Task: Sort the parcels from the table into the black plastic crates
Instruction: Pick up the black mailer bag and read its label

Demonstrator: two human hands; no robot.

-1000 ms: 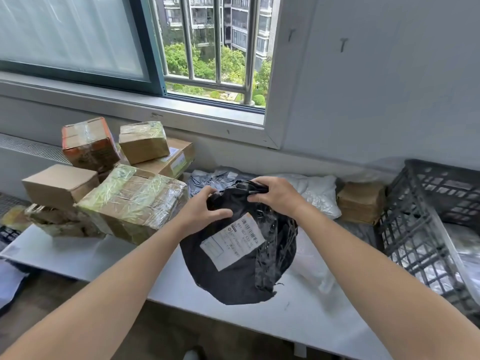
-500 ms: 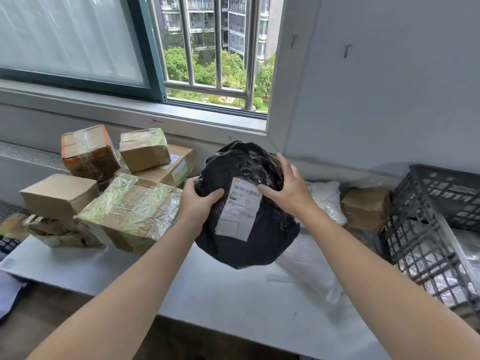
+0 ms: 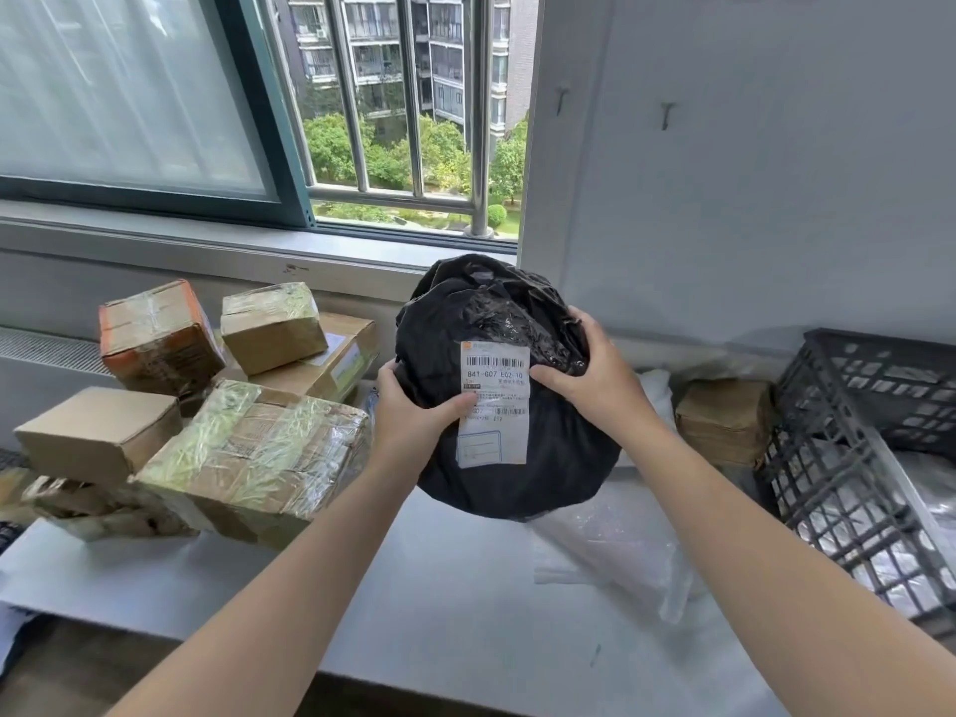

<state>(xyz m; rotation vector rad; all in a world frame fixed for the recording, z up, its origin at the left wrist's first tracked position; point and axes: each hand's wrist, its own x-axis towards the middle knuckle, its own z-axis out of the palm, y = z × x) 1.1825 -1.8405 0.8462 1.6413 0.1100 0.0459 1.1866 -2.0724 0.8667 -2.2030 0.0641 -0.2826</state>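
I hold a round black plastic parcel (image 3: pixel 517 458) up above the table, its white shipping label facing me. My left hand (image 3: pixel 414 411) grips its left side with the thumb on the label's edge. My right hand (image 3: pixel 589 375) grips its upper right side, fingers curled over the wrinkled plastic. A black plastic crate (image 3: pixel 848 458) stands at the table's right end with pale bagged parcels inside. Several cardboard boxes (image 3: pixel 248 447) are piled at the left of the white table (image 3: pixel 439 602).
A clear plastic bag parcel (image 3: pixel 615 551) lies on the table under the black one. A small brown box (image 3: pixel 724 421) sits beside the crate against the wall. The window sill and bars run behind the table.
Both hands lifted the black parcel off the table and turned it upright, so the label now faces me squarely. The view moved closer.
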